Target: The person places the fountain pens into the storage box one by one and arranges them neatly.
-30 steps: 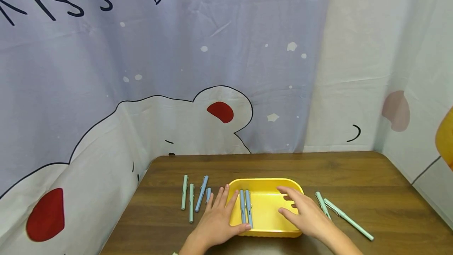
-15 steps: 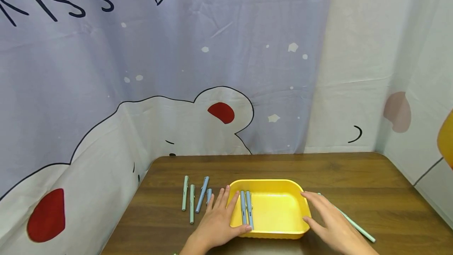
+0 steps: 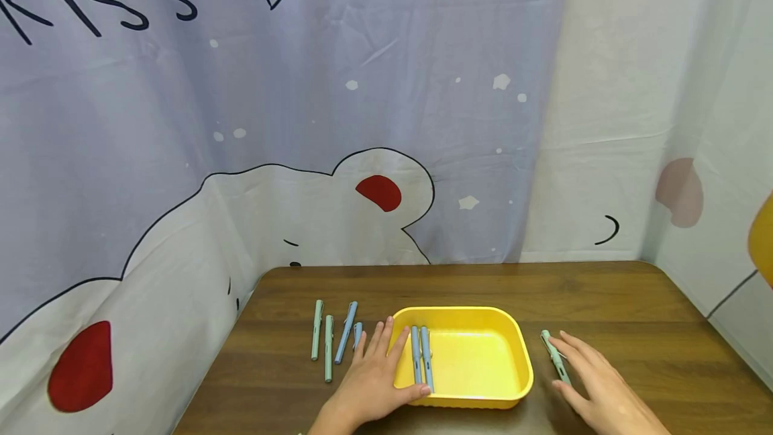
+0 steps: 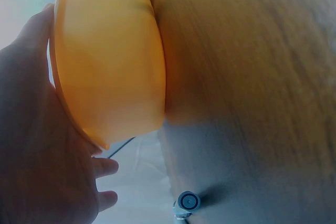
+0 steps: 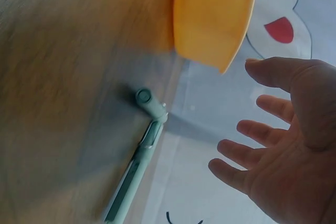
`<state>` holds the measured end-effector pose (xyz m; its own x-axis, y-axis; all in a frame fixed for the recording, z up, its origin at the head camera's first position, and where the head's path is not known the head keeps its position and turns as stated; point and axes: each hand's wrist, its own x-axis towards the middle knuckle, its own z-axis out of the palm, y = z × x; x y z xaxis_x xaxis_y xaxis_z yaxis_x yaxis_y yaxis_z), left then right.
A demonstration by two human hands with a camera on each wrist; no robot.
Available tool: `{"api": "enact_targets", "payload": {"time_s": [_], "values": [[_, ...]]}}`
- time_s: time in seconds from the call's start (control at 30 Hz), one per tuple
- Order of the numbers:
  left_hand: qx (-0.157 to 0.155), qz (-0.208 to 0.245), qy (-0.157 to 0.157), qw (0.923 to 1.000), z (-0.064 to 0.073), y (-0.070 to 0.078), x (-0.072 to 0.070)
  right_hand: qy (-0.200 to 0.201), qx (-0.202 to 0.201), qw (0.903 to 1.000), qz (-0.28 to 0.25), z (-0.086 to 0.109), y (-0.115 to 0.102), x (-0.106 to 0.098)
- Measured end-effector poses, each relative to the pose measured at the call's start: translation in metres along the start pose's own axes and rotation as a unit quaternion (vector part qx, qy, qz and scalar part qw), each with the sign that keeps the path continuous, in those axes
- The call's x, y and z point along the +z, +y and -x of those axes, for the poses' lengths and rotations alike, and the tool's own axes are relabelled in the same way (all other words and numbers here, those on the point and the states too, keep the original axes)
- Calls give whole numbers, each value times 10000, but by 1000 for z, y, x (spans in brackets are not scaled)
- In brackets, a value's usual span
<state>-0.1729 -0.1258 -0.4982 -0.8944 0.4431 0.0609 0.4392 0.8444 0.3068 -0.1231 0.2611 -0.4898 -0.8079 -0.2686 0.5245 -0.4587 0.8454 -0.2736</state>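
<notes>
Table (image 3: 604, 301): right hand (image 3: 604, 388) farther from tray (image 3: 477, 361)

Tray (image 3: 480, 361), between left hand (image 3: 374, 381) and right hand (image 3: 594, 384): plain bright yellow. In-tray pens (image 3: 417, 354), two, beside the left hand's fingers: dusty blue. Outer pens (image 3: 317, 329), left of the left hand: two sage green, two dusty blue. Paired pens (image 5: 137, 174), near the right hand: both sage green. Tabletop (image 3: 471, 285), beneath both hands: brown wood grain. Hanging cloth (image 3: 386, 99), beyond both hands: lavender-grey, white dots and stars, black lettering "kiss"; black-outlined white animal figure (image 3: 181, 240), red patches. White section beyond the right hand: dusty-pink patch (image 3: 680, 192).
</notes>
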Motion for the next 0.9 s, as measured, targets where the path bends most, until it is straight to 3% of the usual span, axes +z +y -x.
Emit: {"api": "enact_targets", "payload": {"time_s": [0.3,0.47,0.9], "values": [[13,31,-21,10000,0,2,-3,-407,397,9983,-155,7,18,-3],[-20,16,-46,10000,0,2,-4,-901,826,9923,-212,10,27,-4],[-30,-80,-70,9999,0,3,-4,-1583,1304,9787,-9,12,51,-3]]}}
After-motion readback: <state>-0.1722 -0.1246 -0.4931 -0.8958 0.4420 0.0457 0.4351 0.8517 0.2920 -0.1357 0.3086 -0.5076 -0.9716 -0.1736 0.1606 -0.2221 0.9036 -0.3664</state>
